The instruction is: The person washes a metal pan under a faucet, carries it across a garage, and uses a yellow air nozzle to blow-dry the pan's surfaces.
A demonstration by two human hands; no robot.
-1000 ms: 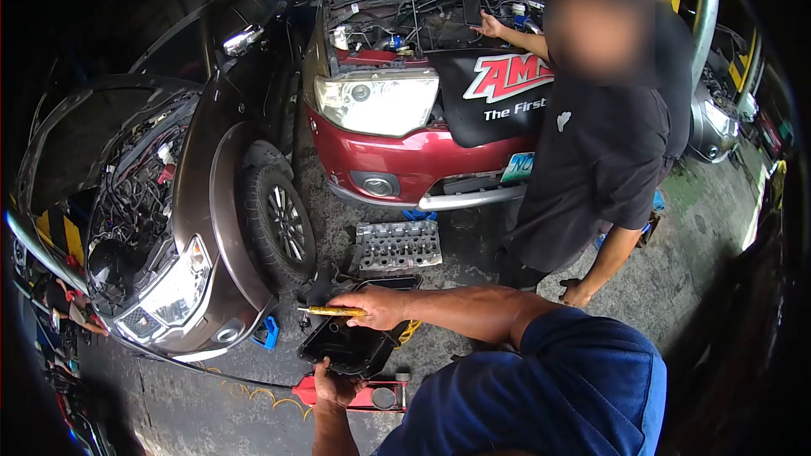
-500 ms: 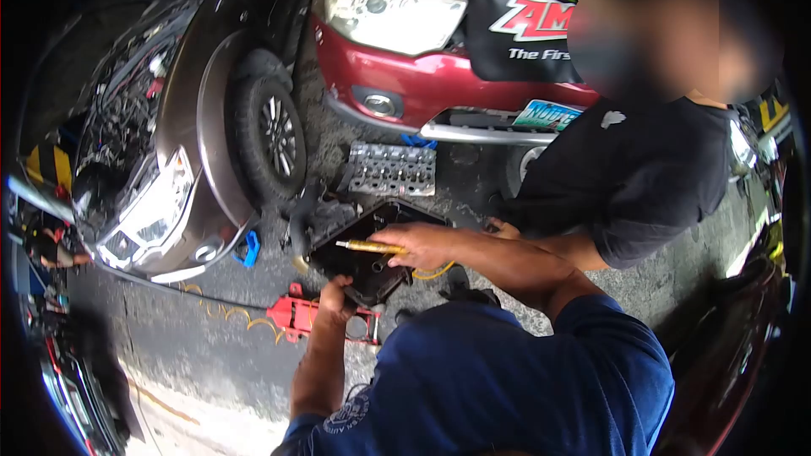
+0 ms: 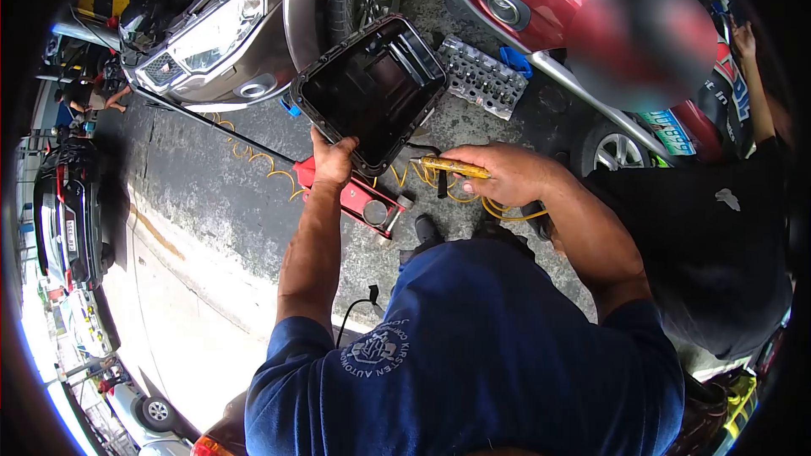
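Note:
My left hand [image 3: 332, 160] grips a black oil pan [image 3: 348, 89] by its near corner, thumb over the rim. The pan is held up off the floor, its open inside facing me, with a bolt-hole flange all round. In my right hand [image 3: 517, 174] is a yellow air blow gun [image 3: 454, 167], its metal tip pointing left toward the pan's lower right edge. A coiled yellow air hose [image 3: 498, 209] hangs below that hand.
A cylinder head [image 3: 480, 76] lies on the floor beyond the pan. Below the pan stands a red floor jack [image 3: 361, 201] with a long handle. A brown car [image 3: 262, 34] and a red car [image 3: 524, 0] are parked ahead. A person in a black shirt [image 3: 701, 241] is close on my right.
The oil pan has come up and tilted, its inside now plainly in view. My right hand has drawn back from over it, beside its edge with the blow gun. The view has turned.

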